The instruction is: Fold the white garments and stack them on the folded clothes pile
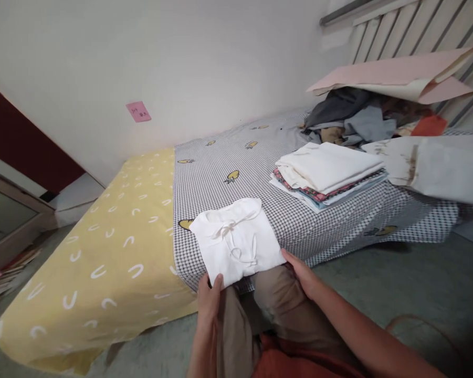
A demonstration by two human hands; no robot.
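Note:
A white blouse with a round neckline and thin bow ties lies folded into a rough rectangle on the bed's front edge. My left hand pinches its near left corner between thumb and fingers. At the near right corner, my right hand grips the fabric with the thumb on top; its other fingers are mostly hidden. To the right of the blouse sits a stack of folded clothes, with white pieces on top and red-patterned and pale blue ones below.
The bed carries a checked sheet and a yellow patterned cover. Behind the stack, a heap of loose clothes lies under a pink sheet. A white bag-like item rests at right. A pink note hangs on the wall.

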